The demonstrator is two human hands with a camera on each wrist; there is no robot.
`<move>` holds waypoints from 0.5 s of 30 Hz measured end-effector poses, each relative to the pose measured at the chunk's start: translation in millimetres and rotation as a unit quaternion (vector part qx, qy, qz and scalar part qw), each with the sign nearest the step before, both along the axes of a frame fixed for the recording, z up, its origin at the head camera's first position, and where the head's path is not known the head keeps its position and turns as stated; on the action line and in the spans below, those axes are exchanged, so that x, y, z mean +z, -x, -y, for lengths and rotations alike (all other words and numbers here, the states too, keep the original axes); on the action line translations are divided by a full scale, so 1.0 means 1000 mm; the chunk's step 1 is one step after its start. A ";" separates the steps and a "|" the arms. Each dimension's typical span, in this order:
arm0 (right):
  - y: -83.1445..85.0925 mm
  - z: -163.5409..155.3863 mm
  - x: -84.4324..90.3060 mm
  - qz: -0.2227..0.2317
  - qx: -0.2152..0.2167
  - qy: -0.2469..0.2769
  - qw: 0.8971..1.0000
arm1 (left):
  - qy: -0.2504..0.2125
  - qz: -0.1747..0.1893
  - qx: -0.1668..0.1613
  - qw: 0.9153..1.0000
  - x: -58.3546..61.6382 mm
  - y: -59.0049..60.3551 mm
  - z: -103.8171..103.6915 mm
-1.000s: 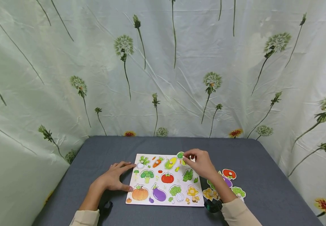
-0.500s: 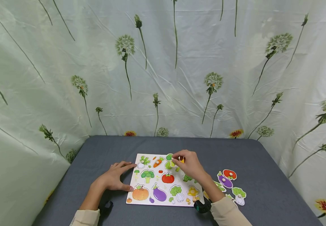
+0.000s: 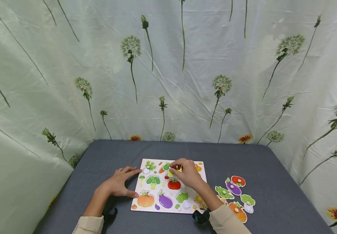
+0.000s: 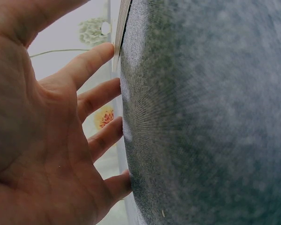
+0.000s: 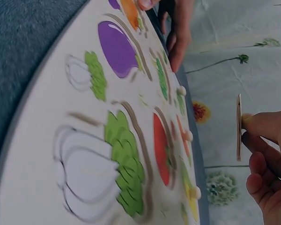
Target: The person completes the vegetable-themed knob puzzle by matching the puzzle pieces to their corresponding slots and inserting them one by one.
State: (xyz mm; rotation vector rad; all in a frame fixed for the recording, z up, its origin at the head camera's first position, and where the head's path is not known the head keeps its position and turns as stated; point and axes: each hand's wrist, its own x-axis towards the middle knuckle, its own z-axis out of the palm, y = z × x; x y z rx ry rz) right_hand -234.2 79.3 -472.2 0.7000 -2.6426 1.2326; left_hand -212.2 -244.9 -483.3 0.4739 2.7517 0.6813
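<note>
A white vegetable puzzle board (image 3: 156, 208) lies on the grey table (image 3: 113, 152). My right hand (image 3: 173, 168) hovers over the board's top row and pinches a thin green and yellow puzzle piece (image 3: 167, 167). In the right wrist view that piece (image 5: 238, 126) shows edge-on, raised above the board (image 5: 47, 140), held by the fingertips (image 5: 264, 125). My left hand (image 3: 127, 183) lies flat on the table, fingers spread, touching the board's left edge. The left wrist view shows the fingers (image 4: 96, 96) against the grey cloth, beside the board's edge (image 4: 120, 28).
Several loose vegetable pieces lie on the table right of the board: a leafy green (image 3: 223, 192), an eggplant (image 3: 233, 188), a red one (image 3: 238, 180), a pumpkin (image 3: 237, 211). A flower-print curtain (image 3: 168, 81) walls in the table on three sides.
My right hand has carried the pinched piece leftward along the board's top row, from the top right corner to about the middle. The left hand has stayed put.
</note>
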 end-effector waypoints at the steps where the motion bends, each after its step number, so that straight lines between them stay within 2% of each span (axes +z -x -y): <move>1: 0.000 0.002 -0.001 0.004 0.002 0.000 1.000 | 0.000 -0.002 -0.002 1.000 0.000 0.000 0.000; 15: -0.002 0.034 -0.016 0.033 0.035 -0.002 0.999 | 0.004 -0.002 0.000 1.000 -0.003 0.000 0.005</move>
